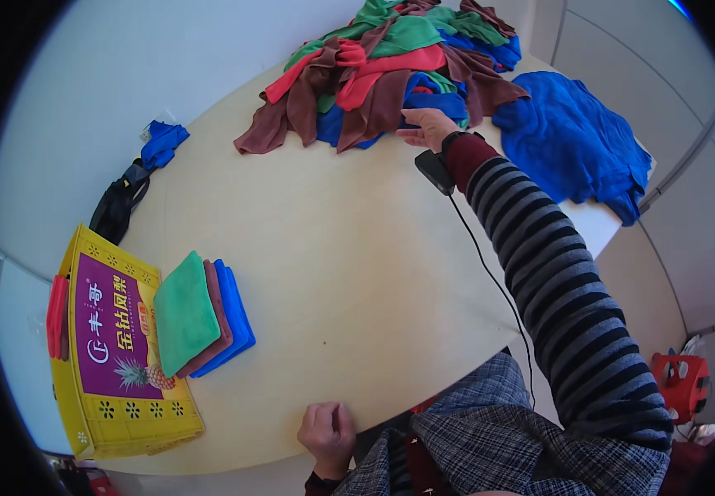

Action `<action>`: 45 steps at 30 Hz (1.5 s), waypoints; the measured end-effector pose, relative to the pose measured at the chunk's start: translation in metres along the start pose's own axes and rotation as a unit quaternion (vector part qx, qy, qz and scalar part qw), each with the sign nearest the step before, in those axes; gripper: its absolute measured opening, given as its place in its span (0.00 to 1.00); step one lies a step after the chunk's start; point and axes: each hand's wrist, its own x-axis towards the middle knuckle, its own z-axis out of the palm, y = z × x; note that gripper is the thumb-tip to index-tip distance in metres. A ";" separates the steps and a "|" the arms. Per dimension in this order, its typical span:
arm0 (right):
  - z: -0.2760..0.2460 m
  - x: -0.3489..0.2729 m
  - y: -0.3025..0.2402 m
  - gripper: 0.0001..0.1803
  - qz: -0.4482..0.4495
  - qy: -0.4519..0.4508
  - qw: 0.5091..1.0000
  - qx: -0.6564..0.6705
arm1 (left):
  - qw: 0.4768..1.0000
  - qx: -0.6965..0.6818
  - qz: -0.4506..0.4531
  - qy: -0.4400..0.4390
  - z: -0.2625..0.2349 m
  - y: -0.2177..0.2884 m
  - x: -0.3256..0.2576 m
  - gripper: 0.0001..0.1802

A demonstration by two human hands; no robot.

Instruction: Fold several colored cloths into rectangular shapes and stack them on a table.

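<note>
My right hand (429,130) reaches across the table, fingers stretched out and nothing held, close to the near edge of a heaped pile of cloths (382,91) in red, green, brown and blue. A brown cloth (376,112) hangs down the pile's front beside those fingertips. At the table's near edge rests my left hand (327,434), its fingers curled into a loose fist with nothing showing in it. To its upper left lies a stack of folded cloths: a green cloth (186,314) on top, then a brown one (218,310), then a blue one (237,318).
A yellow crate (184,420) with a purple printed panel stands at the left, a red cloth over its far side. Spread blue cloth (568,136) covers the right corner. A black device (434,171) at my right wrist trails a cable. A black bag (117,202) sits by the wall.
</note>
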 end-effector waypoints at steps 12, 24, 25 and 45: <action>0.005 0.005 0.001 0.10 -0.104 -0.075 0.984 -0.127 | 1.000 0.004 0.022 0.010 0.000 -0.002 0.005 0.06; -0.145 -0.216 -0.077 0.17 -0.248 -0.003 0.966 -0.067 | 0.998 0.022 0.046 0.047 -0.001 0.006 -0.001 0.04; -0.144 -0.229 -0.080 0.17 -0.268 -0.017 0.961 -0.063 | 0.998 0.023 0.046 0.047 -0.002 0.007 -0.001 0.04; -0.313 -0.235 -0.202 0.14 -0.407 0.191 0.888 0.102 | 0.995 0.025 0.058 0.073 0.001 0.007 -0.011 0.04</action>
